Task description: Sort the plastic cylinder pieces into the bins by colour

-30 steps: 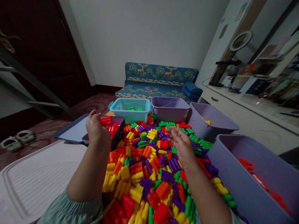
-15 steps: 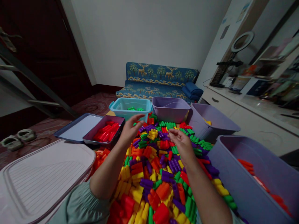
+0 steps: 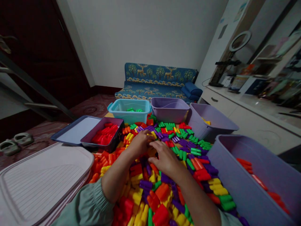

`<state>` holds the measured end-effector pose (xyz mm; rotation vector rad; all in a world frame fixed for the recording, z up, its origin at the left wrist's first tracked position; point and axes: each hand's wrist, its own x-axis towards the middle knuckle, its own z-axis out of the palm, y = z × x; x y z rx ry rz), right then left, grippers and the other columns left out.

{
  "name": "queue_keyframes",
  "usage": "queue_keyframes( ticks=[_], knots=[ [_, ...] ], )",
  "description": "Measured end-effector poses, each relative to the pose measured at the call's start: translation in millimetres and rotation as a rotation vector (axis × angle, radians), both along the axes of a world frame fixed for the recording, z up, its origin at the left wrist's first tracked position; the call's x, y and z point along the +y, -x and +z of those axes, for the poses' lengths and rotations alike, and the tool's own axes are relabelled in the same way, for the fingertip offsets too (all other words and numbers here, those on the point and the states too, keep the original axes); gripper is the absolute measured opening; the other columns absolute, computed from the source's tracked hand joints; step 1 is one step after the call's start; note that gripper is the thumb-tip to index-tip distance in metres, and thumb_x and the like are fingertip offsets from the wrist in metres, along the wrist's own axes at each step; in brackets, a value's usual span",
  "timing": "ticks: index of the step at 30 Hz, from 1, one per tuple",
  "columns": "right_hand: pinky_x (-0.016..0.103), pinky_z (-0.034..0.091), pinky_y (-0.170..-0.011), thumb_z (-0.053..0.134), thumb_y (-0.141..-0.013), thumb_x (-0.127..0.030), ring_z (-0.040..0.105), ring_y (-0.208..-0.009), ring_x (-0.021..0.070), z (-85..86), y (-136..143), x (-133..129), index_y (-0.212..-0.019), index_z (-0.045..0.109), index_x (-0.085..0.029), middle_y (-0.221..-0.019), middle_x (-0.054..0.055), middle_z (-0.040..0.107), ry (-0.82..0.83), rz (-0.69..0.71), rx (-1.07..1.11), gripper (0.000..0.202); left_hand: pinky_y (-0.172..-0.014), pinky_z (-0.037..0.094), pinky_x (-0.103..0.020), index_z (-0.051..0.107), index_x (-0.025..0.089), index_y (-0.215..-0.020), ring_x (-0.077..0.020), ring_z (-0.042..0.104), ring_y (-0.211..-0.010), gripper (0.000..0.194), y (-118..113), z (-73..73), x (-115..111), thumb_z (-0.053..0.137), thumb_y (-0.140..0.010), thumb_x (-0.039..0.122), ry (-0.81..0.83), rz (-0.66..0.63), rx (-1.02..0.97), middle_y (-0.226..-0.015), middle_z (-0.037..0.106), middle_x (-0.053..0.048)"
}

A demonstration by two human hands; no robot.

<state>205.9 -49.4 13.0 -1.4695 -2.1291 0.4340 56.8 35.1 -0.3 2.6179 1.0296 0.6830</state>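
Note:
Both my hands are down at a heap of chunky plastic building blocks in red, orange, yellow, green and purple. My left hand [image 3: 141, 143] lies over the middle of the heap, its fingers stretched toward some yellow blocks; its thumb is hidden. Close beside it, my right hand [image 3: 165, 158] has its thumb apart from its fingers, and the two hands' fingertips almost meet. Yellow-orange blocks [image 3: 151, 152] show in the gap between the hands. No block is seen lifted. Around them are a purple block [image 3: 146, 185] and a red block [image 3: 161, 214].
Behind the heap stand a turquoise bin [image 3: 129, 117] with green blocks and a purple bin [image 3: 169, 115]. Two lavender bins [image 3: 213, 128] flank the right. On the left are a dark case [image 3: 113, 146] of red blocks and a pale lid [image 3: 44, 179]. A sofa [image 3: 160, 75] is beyond.
My hands have come down from above the heap and closer together. The left hand moved lower, the right hand moved left and lower. The view has shifted slightly.

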Motion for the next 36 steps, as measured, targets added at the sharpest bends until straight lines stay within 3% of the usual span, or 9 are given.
queue_keyframes(
  ticks=[6, 12, 15, 20, 22, 25, 30, 36],
  knots=[
    [0.035, 0.042, -0.092, 0.062, -0.075, -0.022, 0.053, -0.107, 0.0245, -6.4, -1, 2, -0.110, 0.059, -0.017, -0.108, 0.010, 0.061, -0.017, -0.038, -0.184, 0.035, -0.085, 0.047, -0.032, 0.074, 0.020, -0.096, -0.0220, 0.060, -0.097, 0.030, 5, 9.7, -5, 0.058, -0.072, 0.012, -0.005, 0.143, -0.050, -0.102, 0.064, -0.009],
    [0.032, 0.045, -0.079, 0.057, -0.073, -0.017, 0.060, -0.093, 0.0233, -7.3, -7, 3, -0.092, 0.062, -0.018, -0.097, 0.009, 0.063, -0.014, -0.126, -0.239, 0.019, -0.083, 0.046, -0.032, 0.070, 0.020, -0.108, -0.0223, 0.060, -0.093, 0.035, 5, 19.9, -6, 0.060, -0.076, 0.027, 0.028, 0.228, -0.224, -0.101, 0.065, -0.008],
    [0.030, 0.045, -0.072, 0.054, -0.072, -0.013, 0.062, -0.082, 0.0202, -6.3, -11, 9, -0.086, 0.061, -0.019, -0.089, 0.006, 0.066, -0.012, -0.239, -0.079, 0.017, -0.074, 0.048, -0.029, 0.070, 0.017, -0.107, -0.0195, 0.061, -0.082, 0.036, 3, 22.6, -6, 0.058, -0.078, 0.036, 0.260, 0.222, -0.357, -0.092, 0.067, -0.006],
    [0.028, 0.050, -0.061, 0.057, -0.076, -0.029, 0.063, -0.067, 0.0172, -8.9, -13, 18, -0.086, 0.056, -0.019, -0.079, 0.003, 0.066, 0.087, -0.253, 0.583, 0.013, -0.048, 0.043, -0.020, 0.068, 0.014, -0.110, -0.0144, 0.057, -0.064, 0.053, -2, 25.3, -12, 0.056, -0.078, 0.055, 0.814, 0.148, -0.567, -0.081, 0.066, -0.005],
    [0.029, 0.053, -0.059, 0.060, -0.074, -0.032, 0.064, -0.065, 0.0169, -10.5, -13, 20, -0.091, 0.056, -0.019, -0.083, 0.004, 0.067, 0.159, -0.215, 0.790, 0.022, -0.049, 0.045, -0.020, 0.067, 0.014, -0.109, -0.0150, 0.059, -0.067, 0.055, -4, 25.4, -15, 0.057, -0.077, 0.058, 0.931, 0.091, -0.634, -0.083, 0.066, -0.006],
    [0.031, 0.056, -0.065, 0.063, -0.072, -0.032, 0.066, -0.073, 0.0175, -9.9, -11, 19, -0.105, 0.057, -0.019, -0.099, 0.006, 0.068, 0.217, -0.168, 0.901, 0.036, -0.061, 0.053, -0.027, 0.063, 0.015, -0.116, -0.0191, 0.064, -0.080, 0.056, -6, 25.9, -19, 0.058, -0.079, 0.057, 1.055, 0.005, -0.725, -0.094, 0.068, -0.009],
    [0.032, 0.053, -0.083, 0.063, -0.069, -0.021, 0.064, -0.097, 0.0192, -1.9, -8, 13, -0.120, 0.057, -0.022, -0.120, 0.006, 0.063, 0.183, -0.117, 0.845, 0.051, -0.081, 0.053, -0.035, 0.048, 0.024, -0.135, -0.0247, 0.060, -0.108, 0.064, -10, 31.5, -28, 0.066, -0.078, 0.048, 1.145, -0.005, -0.806, -0.128, 0.057, -0.012],
    [0.032, 0.054, -0.077, 0.062, -0.069, -0.021, 0.065, -0.092, 0.0188, 0.0, -8, 12, -0.123, 0.055, -0.022, -0.125, 0.008, 0.059, 0.214, -0.119, 0.797, 0.055, -0.084, 0.050, -0.036, 0.040, 0.025, -0.141, -0.0242, 0.062, -0.103, 0.077, -14, 30.8, -31, 0.071, -0.073, 0.047, 1.128, -0.017, -0.748, -0.120, 0.061, -0.012]
  ],
)
